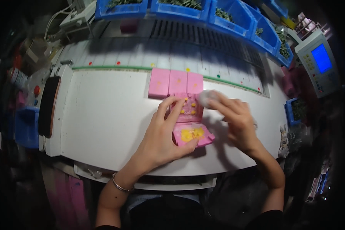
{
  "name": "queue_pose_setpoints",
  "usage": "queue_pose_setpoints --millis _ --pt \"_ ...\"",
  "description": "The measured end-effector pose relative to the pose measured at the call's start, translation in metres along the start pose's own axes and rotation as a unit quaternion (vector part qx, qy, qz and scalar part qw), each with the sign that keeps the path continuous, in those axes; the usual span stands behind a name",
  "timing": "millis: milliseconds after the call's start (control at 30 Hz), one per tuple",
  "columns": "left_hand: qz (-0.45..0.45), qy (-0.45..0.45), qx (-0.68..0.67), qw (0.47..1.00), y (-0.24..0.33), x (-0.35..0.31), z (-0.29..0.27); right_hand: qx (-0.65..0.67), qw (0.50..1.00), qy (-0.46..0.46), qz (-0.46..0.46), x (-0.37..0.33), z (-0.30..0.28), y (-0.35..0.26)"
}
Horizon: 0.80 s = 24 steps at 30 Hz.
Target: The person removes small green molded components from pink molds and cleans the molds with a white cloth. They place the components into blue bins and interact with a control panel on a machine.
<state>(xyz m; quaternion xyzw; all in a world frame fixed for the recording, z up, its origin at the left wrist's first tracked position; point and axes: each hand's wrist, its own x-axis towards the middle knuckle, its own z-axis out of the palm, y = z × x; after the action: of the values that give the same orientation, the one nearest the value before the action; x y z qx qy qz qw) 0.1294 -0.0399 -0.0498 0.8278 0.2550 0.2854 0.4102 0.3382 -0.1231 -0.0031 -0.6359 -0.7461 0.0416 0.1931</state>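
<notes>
A pink two-part mold lies opened like a book on the white table. Small yellow pieces dot its far half, and yellow patches cover the near half. My left hand grips the mold from the left, fingers over the far half and thumb on the near edge. Beside its right edge, my right hand pinches a whitish round pad or pouch, smeared by motion. Three closed pink blocks stand in a row touching just behind the mold.
Blue bins with greenish pieces line the back. A pale panel with coloured dots and a green edge borders the white tabletop. At right stands a control box with a blue screen; at left, a long black pad.
</notes>
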Motion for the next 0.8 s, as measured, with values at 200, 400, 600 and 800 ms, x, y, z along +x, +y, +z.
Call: queue_pose_setpoints --millis 200,400,600,800 --pt "-0.054 0.027 -0.069 0.996 0.008 0.003 -0.002 -0.122 0.992 -0.002 0.041 -0.070 0.016 0.009" --pt "-0.090 0.018 -0.058 0.994 0.005 0.004 0.001 0.008 0.995 0.066 -0.071 -0.055 0.059 -0.068" --pt "-0.105 0.027 -0.075 0.991 0.012 0.001 -0.014 -0.066 0.993 0.035 -0.089 -0.046 0.074 -0.072" --pt "-0.176 0.040 -0.095 0.979 0.008 -0.021 -0.032 -0.097 0.994 0.054 0.010 -0.074 0.030 -0.019"
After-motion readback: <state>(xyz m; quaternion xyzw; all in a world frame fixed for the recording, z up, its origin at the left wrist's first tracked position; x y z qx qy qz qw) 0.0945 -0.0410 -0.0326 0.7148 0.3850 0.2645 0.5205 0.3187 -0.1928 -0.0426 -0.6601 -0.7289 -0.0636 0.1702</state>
